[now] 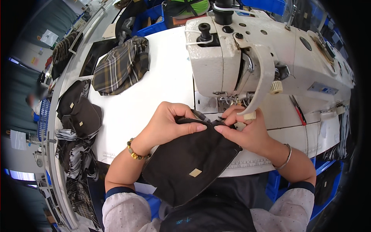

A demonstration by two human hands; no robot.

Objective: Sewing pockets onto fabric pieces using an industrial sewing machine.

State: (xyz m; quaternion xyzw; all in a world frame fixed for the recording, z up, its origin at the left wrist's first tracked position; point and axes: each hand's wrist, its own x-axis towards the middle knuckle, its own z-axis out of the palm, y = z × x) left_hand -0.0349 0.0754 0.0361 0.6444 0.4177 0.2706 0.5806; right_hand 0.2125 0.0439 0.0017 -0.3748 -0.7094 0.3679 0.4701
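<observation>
A dark brown fabric panel (181,158) with a small cream label (195,172) hangs over the front edge of the white table toward my lap. My left hand (172,123) pinches its upper edge between thumb and fingers. Close beside it, my right hand (243,129) grips the same edge, its thumb pressed on the cloth. Both thumbs nearly meet at the top of the panel, where a narrow dark strip (201,115) shows. Just beyond my fingers is the needle and presser foot area (230,101) of a white sewing machine (208,58).
A plaid fabric piece (123,65) lies at the back left of the table (166,50). Brown labelled pieces (80,112) and striped cloth bundles (77,154) are stacked along the left edge. Red-handled snips (298,111) rest right of the machine. Blue bins (148,23) stand behind.
</observation>
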